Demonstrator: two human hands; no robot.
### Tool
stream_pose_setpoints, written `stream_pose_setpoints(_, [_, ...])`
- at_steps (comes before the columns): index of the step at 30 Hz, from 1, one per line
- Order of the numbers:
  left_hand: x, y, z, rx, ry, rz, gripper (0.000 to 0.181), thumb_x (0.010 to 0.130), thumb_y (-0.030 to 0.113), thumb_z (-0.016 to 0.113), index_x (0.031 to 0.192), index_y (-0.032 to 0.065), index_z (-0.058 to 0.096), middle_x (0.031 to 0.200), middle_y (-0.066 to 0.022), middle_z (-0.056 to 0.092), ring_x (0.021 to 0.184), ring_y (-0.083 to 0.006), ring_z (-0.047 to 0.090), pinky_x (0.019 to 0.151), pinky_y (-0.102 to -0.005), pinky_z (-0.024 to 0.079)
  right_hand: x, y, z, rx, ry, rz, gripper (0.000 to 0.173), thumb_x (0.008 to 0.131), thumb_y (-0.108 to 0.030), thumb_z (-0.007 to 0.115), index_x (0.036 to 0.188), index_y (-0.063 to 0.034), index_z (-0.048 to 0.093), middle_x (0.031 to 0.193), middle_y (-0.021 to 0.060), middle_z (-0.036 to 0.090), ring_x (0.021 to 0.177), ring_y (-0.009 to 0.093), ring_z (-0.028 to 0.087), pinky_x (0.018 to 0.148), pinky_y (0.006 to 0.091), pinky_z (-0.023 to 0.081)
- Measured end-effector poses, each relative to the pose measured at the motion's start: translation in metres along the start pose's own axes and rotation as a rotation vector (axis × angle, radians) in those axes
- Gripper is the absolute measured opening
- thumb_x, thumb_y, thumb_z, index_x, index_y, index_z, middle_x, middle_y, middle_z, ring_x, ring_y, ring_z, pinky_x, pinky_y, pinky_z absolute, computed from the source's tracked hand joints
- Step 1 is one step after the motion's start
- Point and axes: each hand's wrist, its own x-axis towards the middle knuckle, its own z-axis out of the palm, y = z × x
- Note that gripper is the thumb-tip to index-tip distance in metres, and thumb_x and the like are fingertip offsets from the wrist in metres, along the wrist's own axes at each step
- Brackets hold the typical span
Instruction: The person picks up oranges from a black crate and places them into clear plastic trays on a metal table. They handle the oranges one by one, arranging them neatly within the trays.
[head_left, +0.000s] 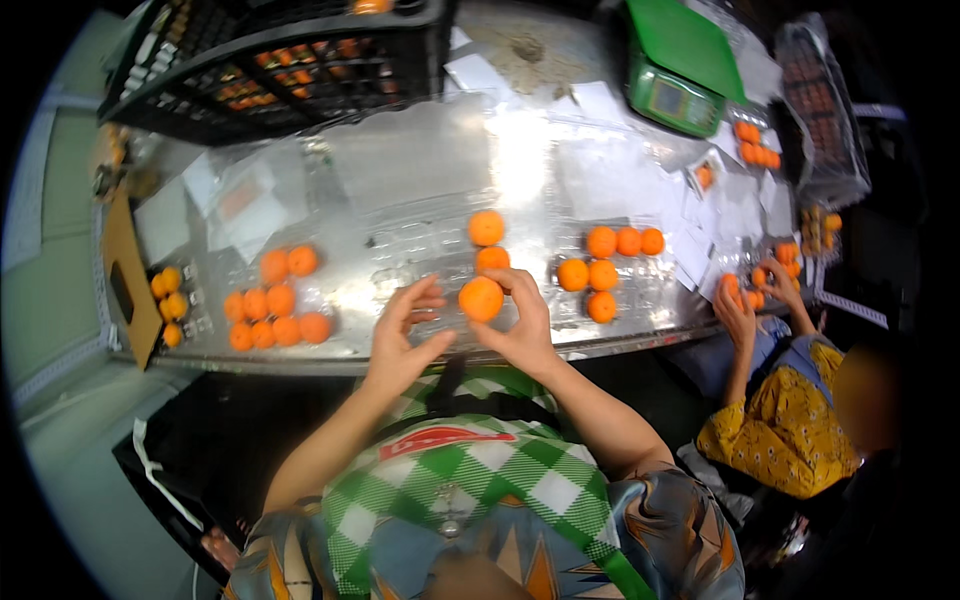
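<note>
My right hand (521, 319) holds an orange citrus fruit (481, 299) between thumb and fingers, near the front edge of the metal table (420, 169). To its left, my left hand (407, 326) is held with fingers apart and nothing in it. Just beyond the held fruit, two more orange fruits (486, 227) stand in a line over a clear plastic tray (405, 240). More fruits (280, 299) are grouped in rows at the left, and another group (602, 274) sits on clear plastic to the right of my hands.
A black plastic crate (337, 67) of fruit stands at the back left, a green weighing scale (679, 67) at the back right. Cardboard (131, 277) stands at the left end. At the right, a co-worker in yellow (795, 420) handles fruit. White papers (690, 247) lie nearby.
</note>
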Motion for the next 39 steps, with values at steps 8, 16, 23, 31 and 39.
stream_pose_setpoints(8, [0.004,-0.009,0.001,0.025,0.020,-0.186,0.044,0.081,0.002,0.066,0.123,0.0034,0.054,0.112,-0.0097,0.057,0.101,-0.0158,0.056,0.085,-0.0288,0.047,-0.029,0.047,-0.084,-0.400,0.187,0.057,0.052,0.061,-0.007,0.077,0.109,-0.0033,0.058,0.110,0.0134,0.058,0.099,0.032,0.054,0.086,0.0402,0.043])
stream_pose_setpoints(16, [0.008,-0.009,0.008,0.050,-0.020,-0.190,0.043,0.081,0.001,0.065,0.122,0.0022,0.054,0.112,-0.0103,0.058,0.099,-0.0152,0.057,0.083,-0.0283,0.047,-0.057,0.071,-0.097,-0.725,0.199,0.011,0.055,0.057,-0.014,0.082,0.107,-0.0077,0.060,0.118,0.0119,0.048,0.116,0.034,0.043,0.098,0.0507,0.033])
stream_pose_setpoints(23, [0.005,-0.011,0.006,0.049,-0.007,-0.197,0.042,0.081,0.001,0.065,0.121,0.0017,0.055,0.112,-0.0101,0.058,0.099,-0.0149,0.058,0.083,-0.0279,0.047,-0.060,0.077,-0.096,-0.814,0.144,0.048,0.056,0.057,-0.022,0.083,0.107,-0.0106,0.061,0.126,0.0123,0.044,0.125,0.035,0.036,0.103,0.0611,0.023])
stream_pose_setpoints(31, [0.003,-0.006,0.005,0.054,0.001,-0.180,0.040,0.081,0.001,0.065,0.121,0.0018,0.055,0.112,-0.0091,0.056,0.096,-0.0137,0.057,0.081,-0.0260,0.047,-0.053,0.074,-0.094,-0.865,0.127,0.027,0.052,0.060,-0.030,0.082,0.101,-0.0079,0.060,0.129,0.0134,0.043,0.126,0.036,0.035,0.104,0.0622,0.021])
stream_pose_setpoints(39, [0.005,-0.006,0.009,0.035,0.005,-0.159,0.040,0.081,0.002,0.065,0.120,0.0020,0.056,0.111,-0.0089,0.055,0.094,-0.0131,0.057,0.080,-0.0257,0.047,0.003,0.044,-0.042,-0.583,0.051,-0.177,0.058,0.060,-0.019,0.081,0.111,-0.0047,0.056,0.107,0.0125,0.052,0.097,0.032,0.050,0.083,0.0408,0.041])
